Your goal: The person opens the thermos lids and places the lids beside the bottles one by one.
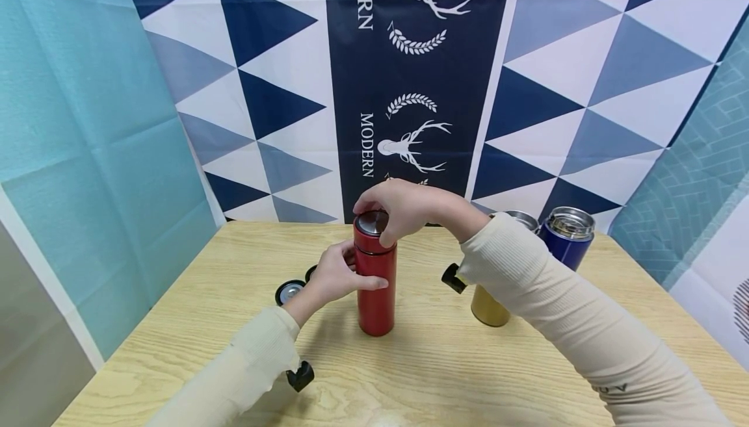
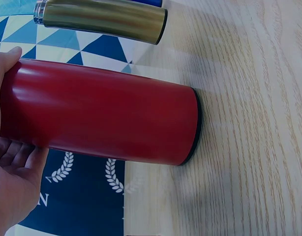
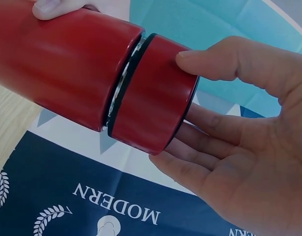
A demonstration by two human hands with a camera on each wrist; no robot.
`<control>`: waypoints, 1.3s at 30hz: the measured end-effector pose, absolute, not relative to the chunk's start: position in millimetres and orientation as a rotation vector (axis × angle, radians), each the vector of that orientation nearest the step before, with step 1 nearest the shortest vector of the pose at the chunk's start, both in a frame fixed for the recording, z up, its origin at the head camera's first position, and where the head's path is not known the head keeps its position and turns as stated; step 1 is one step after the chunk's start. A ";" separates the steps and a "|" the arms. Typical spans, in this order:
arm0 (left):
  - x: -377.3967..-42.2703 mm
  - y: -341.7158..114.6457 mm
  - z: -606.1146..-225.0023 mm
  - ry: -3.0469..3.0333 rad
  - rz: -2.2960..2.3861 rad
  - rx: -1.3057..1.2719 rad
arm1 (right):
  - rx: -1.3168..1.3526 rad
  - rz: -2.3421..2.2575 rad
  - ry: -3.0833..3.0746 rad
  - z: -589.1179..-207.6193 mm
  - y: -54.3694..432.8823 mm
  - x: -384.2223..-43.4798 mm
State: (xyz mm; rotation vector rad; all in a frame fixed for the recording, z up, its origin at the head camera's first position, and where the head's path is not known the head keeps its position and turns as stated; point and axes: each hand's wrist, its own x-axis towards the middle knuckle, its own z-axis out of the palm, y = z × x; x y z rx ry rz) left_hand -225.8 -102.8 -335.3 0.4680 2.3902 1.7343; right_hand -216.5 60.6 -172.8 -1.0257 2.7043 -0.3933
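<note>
A red thermos (image 1: 376,303) stands upright on the table in the head view. My left hand (image 1: 336,275) grips its body from the left, thumb across the front; the left wrist view shows the fingers curling behind the red thermos (image 2: 106,113). From above, my right hand (image 1: 404,209) holds the lid (image 1: 367,240) between thumb and fingers. In the right wrist view a narrow gap with a silvery rim shows between the lid (image 3: 151,93) and the thermos body. The lid's top is dark-edged with a shiny metallic disc.
Right of the red thermos stand a gold thermos (image 1: 490,308) and a blue thermos (image 1: 566,243), both with bare metal mouths. Two round dark-rimmed lids lie behind my left wrist, one a lid (image 1: 289,292) with a silvery centre. A patterned cloth (image 1: 281,108) hangs behind the wooden table (image 1: 433,381).
</note>
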 end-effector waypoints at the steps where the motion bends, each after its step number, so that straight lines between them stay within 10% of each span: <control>1: -226.0 -102.6 -335.3 2.391 1.734 0.468 | -1.026 -0.391 2.704 -172.9 60.7 -216.3; 39: -227.6 -103.1 -334.9 2.393 1.736 0.482 | -0.853 -0.329 2.832 -175.2 54.1 -218.3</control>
